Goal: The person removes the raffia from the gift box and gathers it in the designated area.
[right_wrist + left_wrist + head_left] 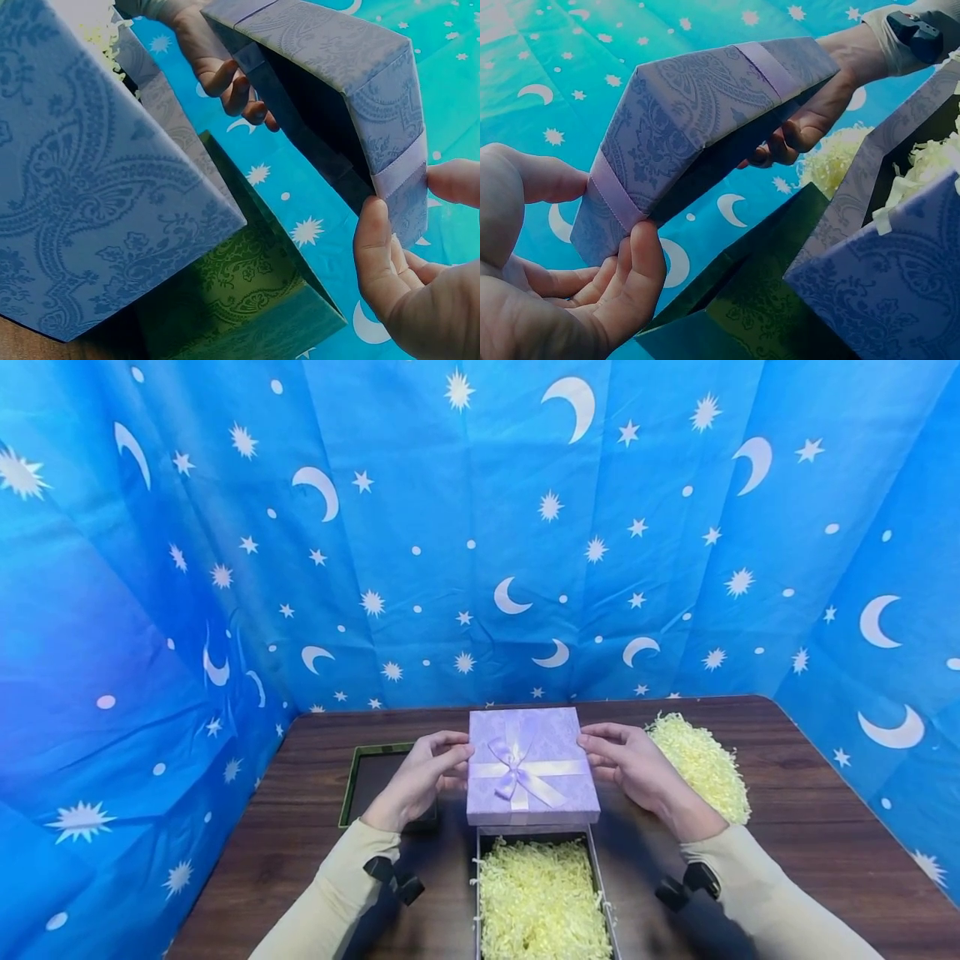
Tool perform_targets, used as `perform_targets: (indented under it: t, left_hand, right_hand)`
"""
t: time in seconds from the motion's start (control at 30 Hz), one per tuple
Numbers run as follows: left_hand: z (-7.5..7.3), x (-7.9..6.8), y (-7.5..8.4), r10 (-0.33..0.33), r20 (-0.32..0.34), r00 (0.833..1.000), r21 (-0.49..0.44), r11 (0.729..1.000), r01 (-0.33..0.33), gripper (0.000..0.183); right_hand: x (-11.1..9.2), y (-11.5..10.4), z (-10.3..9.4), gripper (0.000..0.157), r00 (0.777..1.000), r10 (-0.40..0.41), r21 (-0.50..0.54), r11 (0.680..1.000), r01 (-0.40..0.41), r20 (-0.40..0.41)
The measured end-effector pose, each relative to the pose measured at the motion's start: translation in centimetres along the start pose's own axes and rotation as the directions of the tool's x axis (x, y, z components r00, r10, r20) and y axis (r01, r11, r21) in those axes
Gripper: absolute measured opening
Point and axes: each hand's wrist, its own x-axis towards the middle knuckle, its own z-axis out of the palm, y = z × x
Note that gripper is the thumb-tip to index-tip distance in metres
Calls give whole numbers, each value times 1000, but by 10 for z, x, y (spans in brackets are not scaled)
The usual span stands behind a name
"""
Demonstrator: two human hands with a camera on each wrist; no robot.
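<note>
One blue cloth backdrop (420, 460) from far left round to far right, printed with white moons, stars and dots. Below it, dark wood-grain table (262, 860). On the table's left part, green-rimmed tray (348, 787), dark inside, partly hidden by the left hand (423, 768). Left hand: pinching the left side of the lilac lid (525, 735), thumb and fingertips at the ribbon band (615, 187) per left wrist view. Left sleeve (322, 893) cream, small black device (381, 868) at that wrist. Middle: lilac lid, held up between both hands, tilted, hollow underside showing in the wrist views, satin bow (516, 770) on top. Nearer than the lid in head view, open lilac box (889, 274), paisley walls, full of yellow shredded paper (540, 902), some strands over the rim. Right hand (626, 764): pinching the lid's right side, also at the ribbon. Hands apart, lid spanning the gap. Right sleeve (780, 893) cream, second black device (702, 878) there. Rightmost on the table, loose pile of yellow shreds (701, 764), partly hidden by right hand and wrist.
</note>
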Motion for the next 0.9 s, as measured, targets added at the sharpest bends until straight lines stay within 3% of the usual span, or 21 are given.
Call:
perform_targets:
  t: [0.43,0.9]
  left_hand:
    - [-1,8,6,-4,10,1000,2,1000,4,51]
    - [-4,11,4,-9,-15,1000,28,1000,9,52]
  right_hand:
    - [9,-1,-2,61,999,14,-47,999,-16,-36]
    - [14,0,-2,62,1000,10,-38,999,-11,-14]
